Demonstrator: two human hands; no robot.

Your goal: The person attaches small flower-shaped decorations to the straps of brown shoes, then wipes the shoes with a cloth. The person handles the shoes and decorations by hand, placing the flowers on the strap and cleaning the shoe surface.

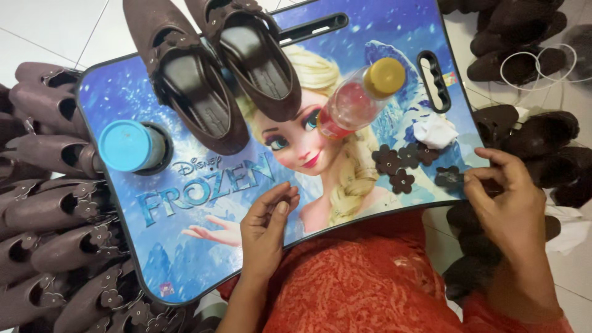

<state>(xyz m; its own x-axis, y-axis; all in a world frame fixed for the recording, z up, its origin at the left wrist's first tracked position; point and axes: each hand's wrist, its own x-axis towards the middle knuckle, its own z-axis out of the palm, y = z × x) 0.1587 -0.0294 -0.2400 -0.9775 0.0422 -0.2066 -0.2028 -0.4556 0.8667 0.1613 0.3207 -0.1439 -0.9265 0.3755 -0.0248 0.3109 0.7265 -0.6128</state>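
A blue picture lap tray (185, 246) rests over my lap. Two brown suede shoes (191, 80) (259, 55) lie side by side at its far end. My left hand (266, 229) rests on the tray's near middle, fingers curled against the thumb, with nothing visible in it. My right hand (509, 206) is at the tray's right edge and pinches a dark brown flower piece (448, 178). Three more brown flower pieces (401, 163) lie just left of it. A clear bottle of red liquid with a yellow cap (357, 98) lies tilted on the tray.
A blue-lidded container (128, 145) sits in the tray's cup hole. A crumpled white cloth (435, 132) lies by the flower pieces. Several brown shoes (49, 203) are heaped on the left, and darker ones (530, 142) on the tiled floor at right.
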